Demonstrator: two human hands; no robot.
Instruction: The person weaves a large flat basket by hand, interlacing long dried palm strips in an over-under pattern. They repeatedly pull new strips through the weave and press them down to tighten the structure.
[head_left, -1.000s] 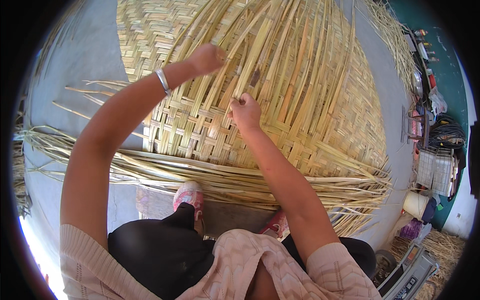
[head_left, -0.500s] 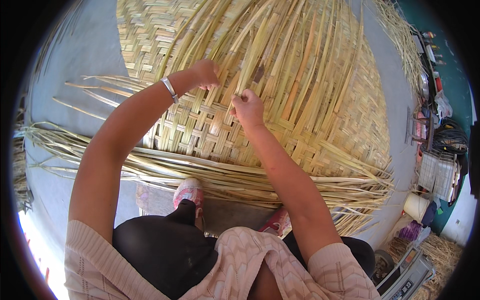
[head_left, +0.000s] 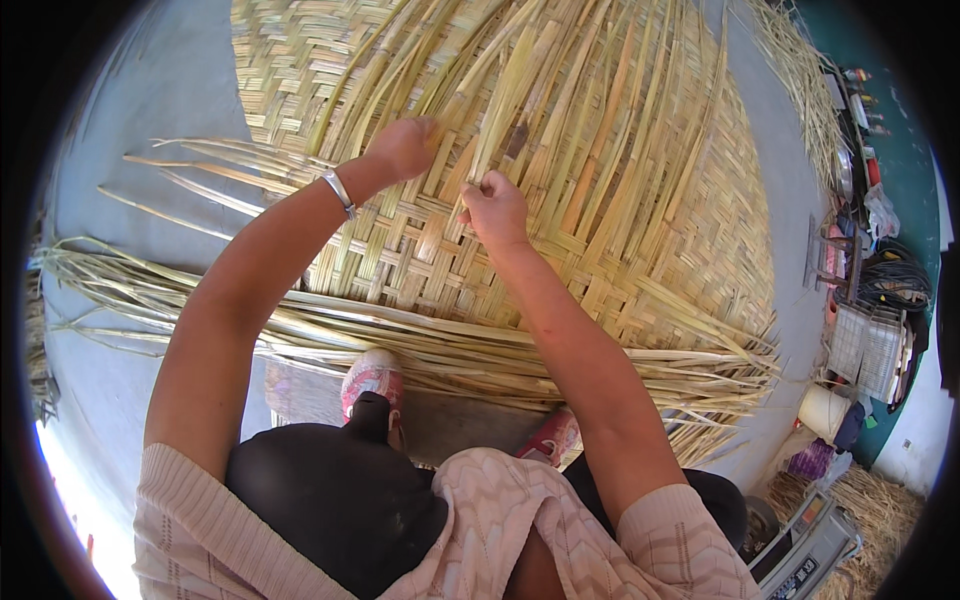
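A large woven mat of flat, pale yellow-green plant strips lies before me. Many loose strips run up over its surface away from me. My right hand is closed in a pinch on one plant strip, near the woven part of the mat. To its left, my left hand, below a silver bangle, is curled shut over the strips; its fingertips are blurred and what they hold is hidden. Between the hands the crossing strips of the weave show.
A thick bundle of long strips lies along the mat's near edge, by my pink shoes. Loose strip ends stick out left over the grey floor. At right are a wire rack, a white bucket and a grey machine.
My left hand has turned slightly, its fingers now higher and farther over the strips. My right hand keeps its pinch in nearly the same place. The view has shifted a little.
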